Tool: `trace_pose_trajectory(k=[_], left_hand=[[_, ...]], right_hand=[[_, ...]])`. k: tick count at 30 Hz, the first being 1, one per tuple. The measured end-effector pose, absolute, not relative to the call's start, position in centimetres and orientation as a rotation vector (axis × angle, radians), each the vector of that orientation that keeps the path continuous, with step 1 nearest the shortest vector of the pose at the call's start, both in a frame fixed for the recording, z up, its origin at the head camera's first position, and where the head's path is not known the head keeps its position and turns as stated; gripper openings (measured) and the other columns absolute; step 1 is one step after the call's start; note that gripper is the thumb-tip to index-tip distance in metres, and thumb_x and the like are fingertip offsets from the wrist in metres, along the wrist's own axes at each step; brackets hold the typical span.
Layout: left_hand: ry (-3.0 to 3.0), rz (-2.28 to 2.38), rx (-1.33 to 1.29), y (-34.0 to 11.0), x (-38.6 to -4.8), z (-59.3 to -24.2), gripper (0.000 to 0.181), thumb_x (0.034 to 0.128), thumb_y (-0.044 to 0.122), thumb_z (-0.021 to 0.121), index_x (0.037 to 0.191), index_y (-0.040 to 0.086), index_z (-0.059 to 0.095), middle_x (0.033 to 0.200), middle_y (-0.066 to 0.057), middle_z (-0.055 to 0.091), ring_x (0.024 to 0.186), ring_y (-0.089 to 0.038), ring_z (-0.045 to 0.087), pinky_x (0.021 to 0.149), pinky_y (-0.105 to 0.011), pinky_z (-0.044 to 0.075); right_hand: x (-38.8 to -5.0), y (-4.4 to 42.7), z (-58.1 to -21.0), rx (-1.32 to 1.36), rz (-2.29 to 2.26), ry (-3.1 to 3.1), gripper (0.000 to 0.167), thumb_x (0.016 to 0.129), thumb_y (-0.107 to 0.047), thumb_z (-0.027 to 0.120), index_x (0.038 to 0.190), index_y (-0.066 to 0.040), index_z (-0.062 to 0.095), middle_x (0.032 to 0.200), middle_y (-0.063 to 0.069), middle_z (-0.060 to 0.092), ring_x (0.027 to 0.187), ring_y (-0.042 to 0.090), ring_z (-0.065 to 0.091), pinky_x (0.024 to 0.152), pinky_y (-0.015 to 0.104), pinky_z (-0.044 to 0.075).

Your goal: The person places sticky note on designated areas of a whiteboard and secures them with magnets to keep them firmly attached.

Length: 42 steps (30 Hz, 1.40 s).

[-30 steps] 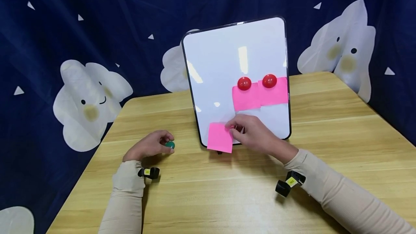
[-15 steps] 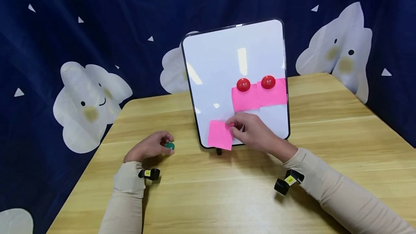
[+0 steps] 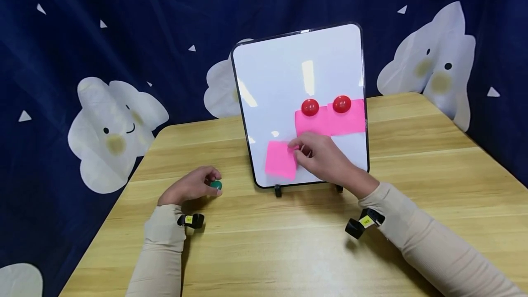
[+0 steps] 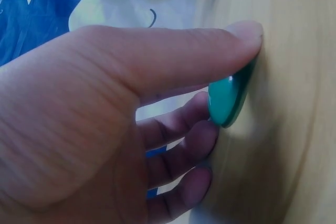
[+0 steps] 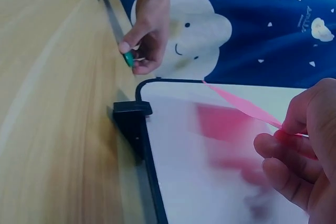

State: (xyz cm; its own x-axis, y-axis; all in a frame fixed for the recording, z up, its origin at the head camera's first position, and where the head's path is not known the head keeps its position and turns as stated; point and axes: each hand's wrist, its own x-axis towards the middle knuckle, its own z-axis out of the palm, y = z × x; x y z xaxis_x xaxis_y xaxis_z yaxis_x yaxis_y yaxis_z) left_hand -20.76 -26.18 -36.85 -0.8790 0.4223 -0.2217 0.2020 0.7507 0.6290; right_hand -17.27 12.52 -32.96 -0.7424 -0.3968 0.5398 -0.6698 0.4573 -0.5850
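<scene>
My right hand [image 3: 323, 157] pinches a pink sticky note [image 3: 280, 159] by its right edge, in front of the lower left of a small whiteboard [image 3: 272, 81]. In the right wrist view the note [image 5: 241, 103] stands off the board, edge-on, with its blurred reflection behind it. Above the hand, two more pink notes [image 3: 348, 120] lie on the board side by side, each under a round red magnet [image 3: 310, 107] at its top. Left of the board, my left hand [image 3: 191, 186] holds a round green magnet [image 4: 226, 98] between thumb and fingers, low over the table.
The black-framed whiteboard leans back on small black feet [image 3: 278, 191] on the wooden table [image 3: 264, 242]. A dark blue curtain [image 3: 165, 13] with white clouds hangs behind it. Each wrist wears a black camera [image 3: 193, 221] on a strap.
My right hand has risen with the pink sticky note, which now sits higher before the board, its lower edge above the frame's bottom. The left hand with the green magnet has stayed put.
</scene>
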Motion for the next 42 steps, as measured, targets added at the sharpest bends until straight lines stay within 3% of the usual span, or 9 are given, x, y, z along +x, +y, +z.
trace_pose_trajectory(k=[20,42], left_hand=[[2.604,0.865,0.473,-26.2,-20.8,-36.9,0.037,0.0873,0.015,0.078,0.115,0.002,0.058,0.104,-0.01,0.058,0.092,-0.024,0.053,0.082,-0.038,0.046],[2.599,0.903,0.461,-26.3,-20.7,-37.1,0.039,0.0873,0.015,0.079,0.116,0.001,0.057,0.104,-0.011,0.056,0.093,-0.024,0.051,0.082,-0.038,0.046]], right_hand=[[-18.3,12.1,-31.4,0.859,1.036,-2.361,0.026,0.085,0.005,0.068,0.11,-0.001,0.071,0.087,0.004,0.061,0.073,0.016,0.054,0.064,0.03,0.05],[-19.5,10.2,-31.3,0.856,0.833,-2.225,0.029,0.083,0.004,0.073,0.111,0.004,0.07,0.098,0.012,0.058,0.078,0.019,0.055,0.066,0.029,0.053]])
